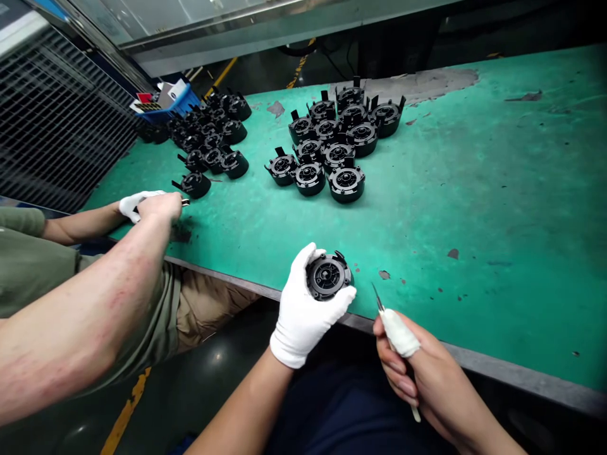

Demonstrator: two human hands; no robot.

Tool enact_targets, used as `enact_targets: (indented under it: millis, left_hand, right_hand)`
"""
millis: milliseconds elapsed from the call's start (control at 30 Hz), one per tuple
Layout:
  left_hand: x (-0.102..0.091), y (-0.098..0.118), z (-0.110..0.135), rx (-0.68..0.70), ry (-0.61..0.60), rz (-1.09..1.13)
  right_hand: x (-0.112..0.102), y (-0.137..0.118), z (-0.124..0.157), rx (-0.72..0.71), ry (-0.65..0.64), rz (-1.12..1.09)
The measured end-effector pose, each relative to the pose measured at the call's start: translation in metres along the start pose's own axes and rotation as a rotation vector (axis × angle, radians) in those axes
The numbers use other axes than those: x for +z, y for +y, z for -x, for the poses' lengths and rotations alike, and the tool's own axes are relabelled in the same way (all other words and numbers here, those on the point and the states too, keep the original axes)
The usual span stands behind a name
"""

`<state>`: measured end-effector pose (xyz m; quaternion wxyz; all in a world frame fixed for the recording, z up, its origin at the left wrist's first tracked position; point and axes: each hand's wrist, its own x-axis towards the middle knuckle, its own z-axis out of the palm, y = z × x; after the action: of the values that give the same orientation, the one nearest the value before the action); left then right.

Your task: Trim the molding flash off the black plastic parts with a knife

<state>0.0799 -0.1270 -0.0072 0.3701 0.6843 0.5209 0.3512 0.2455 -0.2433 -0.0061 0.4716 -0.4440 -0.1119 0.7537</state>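
My left hand (306,309), in a white glove, grips a round black plastic housing (328,276) by its sides near the front edge of the table. Its ribbed inner face, with a hub in the middle, is turned up towards me. To the right, my right hand (403,360) is bare except for a white cover on the thumb. Its fingers are closed around a thin pointed knife (378,298), whose tip points up and left, apart from the housing. Most of the knife's handle is hidden in the hand.
Several similar black housings (346,183) stand grouped on the green table (450,208), and another cluster (234,164) lies further left. A co-worker's forearm (118,278) reaches in from the left. Behind are a blue bin (173,107) and a grille (61,114).
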Motion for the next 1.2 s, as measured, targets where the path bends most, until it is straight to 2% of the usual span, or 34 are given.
enact_targets:
  millis: [133,200,300,367,433,567,700,767,900,1033,1200]
  left_hand:
    - [-0.011,0.015,0.001,-0.117,-0.075,0.181]
    - [-0.017,0.021,-0.001,-0.134,-0.108,0.237]
    - [-0.027,0.021,-0.009,-0.030,-0.258,0.228]
    - [-0.035,0.015,-0.018,0.088,-0.400,0.121]
    - [-0.043,0.006,-0.027,0.154,-0.475,-0.009]
    - [-0.056,-0.012,-0.033,0.115,-0.392,-0.076]
    - [-0.058,-0.020,-0.017,0.103,-0.291,0.057]
    - [-0.053,-0.022,-0.006,0.127,-0.275,0.046]
    - [-0.032,-0.021,0.009,0.187,-0.213,-0.178]
    - [-0.014,-0.020,0.011,0.195,-0.090,-0.226]
    - [-0.006,-0.021,0.011,0.227,-0.017,-0.284]
  right_hand:
    - [-0.005,0.001,-0.003,0.011,-0.020,-0.019]
    - [-0.005,0.001,-0.003,0.016,-0.029,-0.028]
    - [-0.007,0.000,-0.002,0.014,-0.030,-0.037]
    - [-0.008,-0.001,-0.001,0.006,-0.030,-0.044]
    - [-0.009,-0.002,0.002,-0.003,-0.021,-0.049]
    - [-0.012,0.000,0.005,-0.001,-0.004,-0.011]
    - [-0.010,0.010,0.005,0.055,-0.039,0.089]
    - [-0.006,0.016,0.003,0.091,-0.067,0.121]
    - [0.007,0.023,-0.002,0.131,-0.121,0.138]
    - [0.017,0.024,-0.004,0.111,-0.143,0.141]
    - [0.017,0.019,-0.002,0.116,-0.166,0.167]
